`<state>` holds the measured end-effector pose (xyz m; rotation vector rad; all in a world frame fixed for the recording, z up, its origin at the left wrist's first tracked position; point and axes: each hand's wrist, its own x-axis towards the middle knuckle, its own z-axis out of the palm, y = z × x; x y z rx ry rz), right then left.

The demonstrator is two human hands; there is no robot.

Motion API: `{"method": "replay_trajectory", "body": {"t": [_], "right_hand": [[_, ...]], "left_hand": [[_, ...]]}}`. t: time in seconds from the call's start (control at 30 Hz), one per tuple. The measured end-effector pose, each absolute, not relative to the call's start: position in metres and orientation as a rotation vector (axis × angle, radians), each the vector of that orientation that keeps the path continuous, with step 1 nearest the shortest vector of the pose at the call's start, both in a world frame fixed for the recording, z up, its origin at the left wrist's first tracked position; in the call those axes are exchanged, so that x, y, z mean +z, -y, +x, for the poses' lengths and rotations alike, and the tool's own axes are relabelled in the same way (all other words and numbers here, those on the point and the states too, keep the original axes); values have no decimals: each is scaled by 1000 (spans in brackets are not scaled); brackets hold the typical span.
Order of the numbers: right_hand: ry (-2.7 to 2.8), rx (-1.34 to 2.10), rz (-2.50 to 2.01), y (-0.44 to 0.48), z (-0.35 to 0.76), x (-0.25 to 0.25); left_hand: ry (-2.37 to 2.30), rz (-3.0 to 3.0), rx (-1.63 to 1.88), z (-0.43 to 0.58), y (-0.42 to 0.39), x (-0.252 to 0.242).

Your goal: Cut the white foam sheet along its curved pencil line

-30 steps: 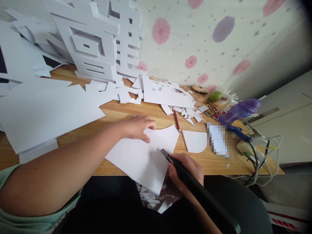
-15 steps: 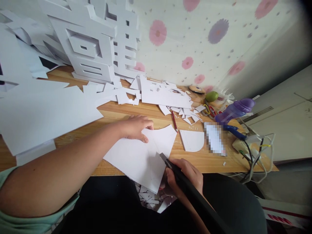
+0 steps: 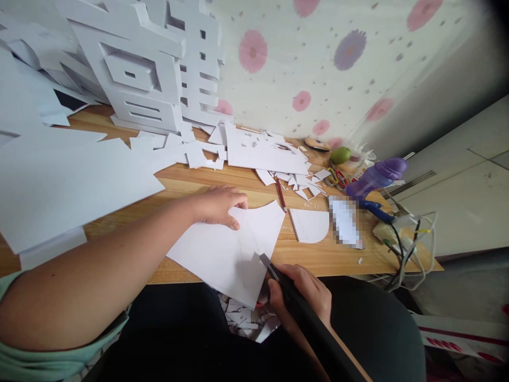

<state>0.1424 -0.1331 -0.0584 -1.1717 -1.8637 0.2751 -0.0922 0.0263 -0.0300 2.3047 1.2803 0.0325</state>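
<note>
My left hand [image 3: 221, 206] lies across the far left edge of a white foam board piece [image 3: 222, 254], thumb spread away from the fingers and pressing on it. Faint lines run over the board, and its near corner juts past the table edge. In my right hand [image 3: 308, 289] is a black utility knife [image 3: 296, 300], its blade tip at the board's surface on the right part. A red pencil [image 3: 281, 195] and a quarter-round white piece [image 3: 310, 225] lie just beyond the board.
Large white cut-out boards [image 3: 139, 79] stand and lie at the left. White offcuts [image 3: 304, 183] are heaped at the back. A purple bottle [image 3: 376, 178], scissors [image 3: 336, 179], a green fruit [image 3: 341, 155] and cables [image 3: 413, 254] crowd the right. Scraps [image 3: 240, 315] fill a container below the edge.
The knife tip has moved a short way towards me along the board. My left hand stays in place on it. The whole view has shifted slightly.
</note>
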Motion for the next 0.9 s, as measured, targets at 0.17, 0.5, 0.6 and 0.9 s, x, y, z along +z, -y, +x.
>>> {"method": "replay_trajectory", "body": {"t": [0.17, 0.5, 0.6, 0.9], "right_hand": [[1868, 288, -1202, 141, 145, -61], [1912, 244, -1216, 154, 146, -52], [1911, 225, -1208, 157, 146, -52], [1942, 194, -1172, 162, 147, -49]], "left_hand": [[-1285, 2305, 33, -92, -26, -29], [-1275, 2316, 35, -93, -28, -32], [-1273, 2322, 35, -92, -28, -32], [-1283, 2337, 28, -92, -29, -32]]}}
